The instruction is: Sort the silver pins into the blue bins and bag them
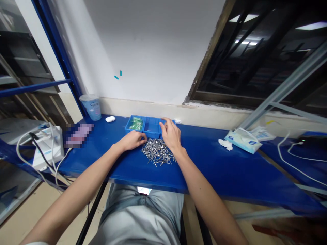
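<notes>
Several small metal pins lie in a loose pile (157, 153) on the blue table. Behind the pile stands a row of blue bins; the left bin (126, 128) holds green pieces, and the middle bin (152, 125) shows its blue floor. My left hand (133, 140) rests at the pile's left edge with its fingers curled together; what they hold, if anything, is too small to name. At the right bin, my right hand (171, 133) has its thumb and forefinger apart over the rim and hides most of that bin. Nothing shows between those fingers.
A lidded cup (92, 108) and a white case (110, 119) stand at the back left. Farther left are a power strip (51, 146) and cables. On the right lie a tissue pack (244, 140) and a crumpled tissue (225, 144). The table's front edge (153, 183) is near my lap.
</notes>
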A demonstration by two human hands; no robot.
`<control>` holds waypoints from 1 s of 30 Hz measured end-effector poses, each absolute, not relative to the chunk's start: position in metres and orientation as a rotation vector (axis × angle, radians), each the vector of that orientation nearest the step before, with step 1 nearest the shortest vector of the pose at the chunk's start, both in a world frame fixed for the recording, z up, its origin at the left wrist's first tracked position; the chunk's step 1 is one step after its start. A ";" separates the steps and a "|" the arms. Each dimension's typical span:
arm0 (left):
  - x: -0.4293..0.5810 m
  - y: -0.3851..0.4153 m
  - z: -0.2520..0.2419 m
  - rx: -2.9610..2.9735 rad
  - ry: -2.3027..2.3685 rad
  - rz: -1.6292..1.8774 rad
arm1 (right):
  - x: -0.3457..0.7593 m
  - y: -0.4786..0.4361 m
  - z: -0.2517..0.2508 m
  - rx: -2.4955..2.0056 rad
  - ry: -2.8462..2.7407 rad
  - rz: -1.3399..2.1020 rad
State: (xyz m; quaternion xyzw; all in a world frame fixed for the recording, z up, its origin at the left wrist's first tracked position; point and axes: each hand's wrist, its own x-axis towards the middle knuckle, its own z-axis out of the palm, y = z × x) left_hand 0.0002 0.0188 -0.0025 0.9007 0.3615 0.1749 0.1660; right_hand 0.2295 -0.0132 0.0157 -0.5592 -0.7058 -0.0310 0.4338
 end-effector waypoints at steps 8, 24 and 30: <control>0.000 0.019 -0.003 2.580 0.994 0.476 | 0.233 -0.018 0.012 -1.255 -2.119 -0.010; 0.002 0.019 -0.006 2.517 1.029 0.466 | 0.220 -0.024 0.013 -1.332 -2.356 0.106; 0.003 0.014 -0.001 2.500 0.961 0.566 | 0.219 -0.026 0.015 -1.321 -2.359 0.119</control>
